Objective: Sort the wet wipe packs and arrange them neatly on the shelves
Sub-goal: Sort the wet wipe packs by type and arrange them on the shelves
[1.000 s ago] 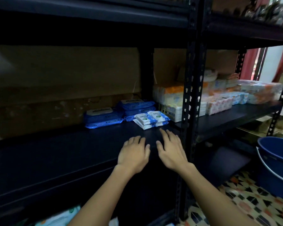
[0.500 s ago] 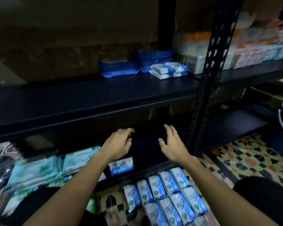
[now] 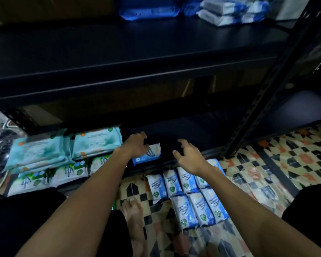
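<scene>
Head view only. A small blue-and-white wipe pack (image 3: 147,154) lay on the bottom shelf (image 3: 193,130) at frame centre, partly covered by the left hand (image 3: 135,146). That hand's fingers were curled over the pack; whether contact was made could not be told. The right hand (image 3: 188,157) was held just right of the pack, fingers spread and loosely bent, nothing grasped.

Antibacterial wipe packs (image 3: 189,197) were laid in two rows on the floor, lower centre. The packs were judged light, soft and squashy, with slick film wrappers; hold would best be taken across the short sides, since pinching the middle could buckle them.

Teal wipe packs (image 3: 67,147) were stacked at centre left over white-green packs (image 3: 50,175). Dark blue packs (image 3: 149,10) and blue-white packs (image 3: 230,11) were seen on the upper shelf (image 3: 119,45), top of frame.

Shelving was black metal and looked smooth. A patterned tile floor (image 3: 285,160) was seen at right, a bare foot (image 3: 132,210) at lower centre. Lighting was dim.
</scene>
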